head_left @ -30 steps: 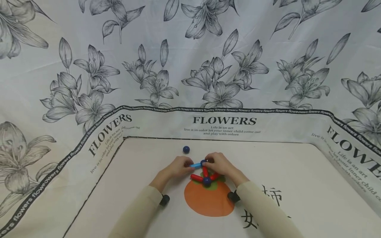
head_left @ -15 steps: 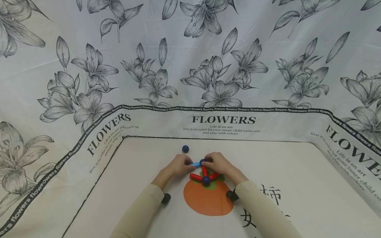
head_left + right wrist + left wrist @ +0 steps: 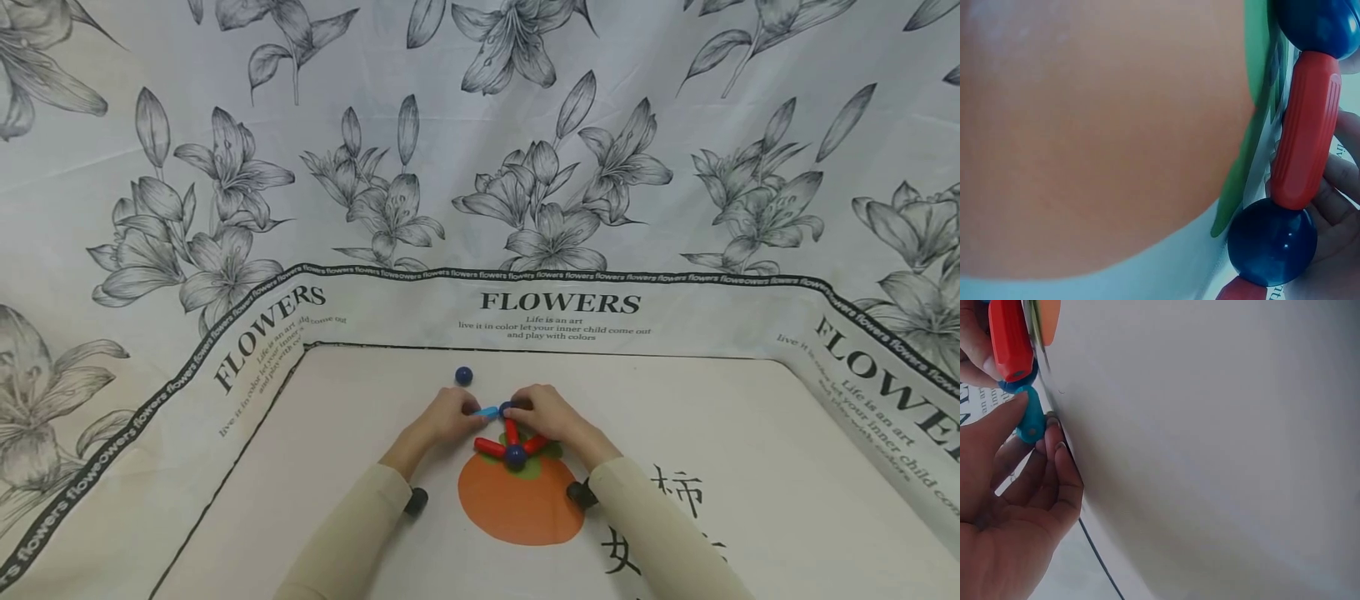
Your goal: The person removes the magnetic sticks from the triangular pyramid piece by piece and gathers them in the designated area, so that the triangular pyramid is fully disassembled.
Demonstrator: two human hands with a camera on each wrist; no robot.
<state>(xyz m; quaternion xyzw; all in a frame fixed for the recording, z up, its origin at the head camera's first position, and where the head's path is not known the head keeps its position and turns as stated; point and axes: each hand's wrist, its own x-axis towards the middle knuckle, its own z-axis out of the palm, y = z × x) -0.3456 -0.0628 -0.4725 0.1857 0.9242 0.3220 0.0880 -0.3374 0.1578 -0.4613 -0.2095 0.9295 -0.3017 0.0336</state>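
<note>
My left hand [image 3: 452, 417] pinches a light blue magnetic rod [image 3: 487, 412] between thumb and fingers. In the left wrist view the rod [image 3: 1032, 415] has its far end right at a dark blue ball [image 3: 1030, 376]. With thumb and fingers my right hand [image 3: 553, 414] grips this ball [image 3: 506, 409], partly covering it. A red rod [image 3: 512, 431] runs from it to a second dark blue ball [image 3: 515, 456], from which two more red rods [image 3: 490, 447] spread left and right. In the right wrist view, red rod [image 3: 1307, 131] and balls show close up.
A loose dark blue ball [image 3: 463, 376] lies behind the left hand. Under the rods the white table mat [image 3: 360, 392] bears a printed orange persimmon [image 3: 521, 504], with black characters at right. A flower-patterned curtain [image 3: 555, 208] stands beyond the back edge.
The head view has drifted slightly, shifting the whole scene a little left. Both hands keep their grips on the light blue rod and the ball, almost still.
</note>
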